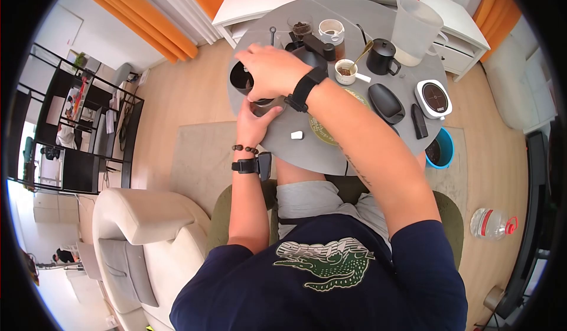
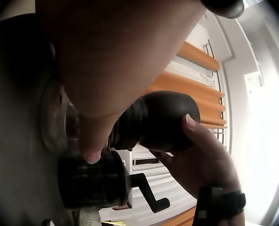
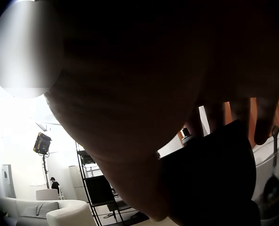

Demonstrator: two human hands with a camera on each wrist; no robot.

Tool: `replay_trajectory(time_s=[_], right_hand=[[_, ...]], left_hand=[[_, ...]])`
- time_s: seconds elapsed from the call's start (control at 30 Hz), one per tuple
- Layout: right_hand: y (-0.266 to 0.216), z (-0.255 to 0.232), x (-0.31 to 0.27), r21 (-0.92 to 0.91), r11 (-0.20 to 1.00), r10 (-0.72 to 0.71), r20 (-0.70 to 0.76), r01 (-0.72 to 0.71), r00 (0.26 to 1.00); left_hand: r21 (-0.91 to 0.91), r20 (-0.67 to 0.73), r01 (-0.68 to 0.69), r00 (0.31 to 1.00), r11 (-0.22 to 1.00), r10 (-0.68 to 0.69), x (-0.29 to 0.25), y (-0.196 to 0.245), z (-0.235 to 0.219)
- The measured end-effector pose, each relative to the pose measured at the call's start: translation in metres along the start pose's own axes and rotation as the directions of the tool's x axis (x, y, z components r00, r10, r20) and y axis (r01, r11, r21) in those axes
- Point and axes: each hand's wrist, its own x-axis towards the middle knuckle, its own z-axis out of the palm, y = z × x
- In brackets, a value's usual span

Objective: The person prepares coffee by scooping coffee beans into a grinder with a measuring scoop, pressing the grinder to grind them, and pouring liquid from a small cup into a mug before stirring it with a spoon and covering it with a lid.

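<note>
At the table's left side my right hand [image 1: 274, 68] grips a black rounded canister [image 2: 170, 117] with a ribbed neck, tilted on its side in the left wrist view. My left hand [image 1: 253, 124] curls round a clear glass jar [image 2: 59, 127] just below it, the neck close to the jar. In the right wrist view the canister [image 3: 215, 174] is a dark shape under my spread fingers [image 3: 263, 122]. Beside the jar stands a black coffee grinder [image 2: 94, 181] with a crank handle. My own wrist and palm hide part of the jar.
On the grey table [image 1: 277, 153] stand a small white pot [image 1: 344, 78] with a spoon, a black kettle [image 1: 383, 57], a clear pitcher [image 1: 416, 29], a round-topped scale [image 1: 434, 99] and a small white piece [image 1: 297, 135]. A blue bin [image 1: 447, 148] stands at the right edge.
</note>
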Motion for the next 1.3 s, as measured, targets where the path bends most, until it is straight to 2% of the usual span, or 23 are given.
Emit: replay_trajectory(time_s=[0.07,0.1,0.13,0.2,0.27,0.33,0.4,0.47,0.5,0.57,0.6,0.63,0.7,0.73,0.8,0.83,0.9,0.97,1.03,1.07,1.13,1.27,1.3], right_hand=[[-0.023,-0.019,-0.013,-0.151,0.962,0.237,0.057,-0.227,0.97],[-0.022,-0.017,-0.013,-0.151,0.962,0.238,0.06,-0.227,0.969],[-0.02,-0.013,-0.013,-0.186,0.961,0.21,-0.002,-0.206,0.978],[-0.006,0.003,-0.005,-0.223,0.957,0.179,-0.06,-0.188,0.982],[0.02,0.02,0.016,-0.049,0.989,-0.142,-0.145,0.136,0.979],[0.025,0.02,0.024,-0.093,0.987,-0.135,-0.053,0.13,0.989],[0.013,0.004,0.022,-0.139,0.983,-0.119,0.039,0.123,0.992],[-0.015,-0.017,0.01,-0.307,0.947,0.144,0.144,-0.094,0.979],[-0.02,-0.018,0.009,-0.304,0.948,0.145,0.144,-0.095,0.979],[-0.025,-0.017,0.007,-0.243,0.955,0.157,-0.074,-0.17,0.985],[-0.02,-0.013,0.006,-0.291,0.954,0.025,-0.168,-0.074,0.985],[-0.012,-0.006,0.011,-0.29,0.954,0.028,-0.168,-0.076,0.985],[0.002,0.008,0.024,-0.115,0.98,-0.171,-0.093,0.16,0.981],[-0.004,-0.002,0.02,-0.114,0.981,-0.166,-0.095,0.155,0.981],[-0.024,-0.032,0.01,-0.198,0.98,0.032,0.133,-0.005,0.991],[-0.023,-0.031,0.013,-0.198,0.98,0.031,0.134,-0.004,0.991],[-0.022,-0.029,0.021,-0.266,0.956,0.103,-0.101,-0.127,0.99],[-0.023,-0.034,0.02,-0.267,0.954,0.127,-0.039,-0.133,0.991],[-0.014,-0.024,0.025,-0.154,0.987,-0.039,0.019,0.042,0.999],[-0.012,-0.023,0.026,-0.153,0.987,-0.038,0.018,0.04,0.999],[-0.007,-0.021,0.027,-0.123,0.987,-0.075,0.189,0.099,0.979],[-0.012,-0.018,0.035,-0.224,0.969,-0.049,0.231,0.103,0.972],[-0.015,-0.02,0.035,-0.285,0.958,0.032,0.226,0.035,0.974]], left_hand=[[0.055,-0.022,0.014,1.0,0.998,-0.013,0.0,-0.003,-0.001],[0.151,-0.027,0.043,0.999,0.988,-0.039,0.002,-0.005,-0.003],[0.246,-0.033,0.071,0.997,0.967,-0.065,0.003,-0.007,-0.004],[0.231,-0.028,0.077,0.997,0.97,-0.072,0.001,0.003,-0.004],[0.216,-0.027,0.085,0.996,0.973,-0.081,-0.001,0.005,-0.003],[0.233,-0.042,-0.064,0.996,0.97,0.076,0.0,0.0,-0.002],[0.262,-0.037,-0.036,0.998,0.964,0.047,0.001,-0.004,-0.003],[0.292,-0.034,-0.008,0.999,0.956,0.019,0.0,0.0,-0.003],[0.232,-0.019,-0.016,1.0,0.973,0.02,-0.002,0.007,-0.003],[0.171,0.002,-0.019,1.0,0.985,0.019,-0.004,0.011,-0.003],[0.154,0.008,-0.025,1.0,0.988,0.024,-0.003,0.012,-0.002],[0.136,0.013,-0.032,0.999,0.99,0.031,-0.002,0.012,-0.002],[0.146,0.012,-0.032,0.999,0.989,0.03,-0.004,0.015,-0.002],[0.155,0.011,-0.033,0.999,0.987,0.032,-0.004,0.017,-0.001],[0.135,0.017,-0.025,1.0,0.991,0.023,-0.004,0.016,-0.001],[0.116,0.018,-0.017,1.0,0.993,0.015,-0.004,0.017,-0.002],[0.135,0.022,-0.009,1.0,0.991,0.006,-0.004,0.019,-0.003],[0.153,0.032,-0.003,0.999,0.988,-0.002,-0.004,0.02,-0.003],[0.127,0.031,-0.041,0.999,0.991,0.037,-0.003,0.017,-0.002],[0.127,0.033,-0.041,0.999,0.991,0.037,-0.002,0.011,-0.003],[0.171,0.006,-0.049,0.999,0.984,0.049,0.001,0.004,-0.003],[0.138,0.004,-0.042,0.999,0.99,0.042,-0.002,0.013,-0.003],[0.153,0.007,-0.02,1.0,0.988,0.019,-0.002,0.014,-0.003]])
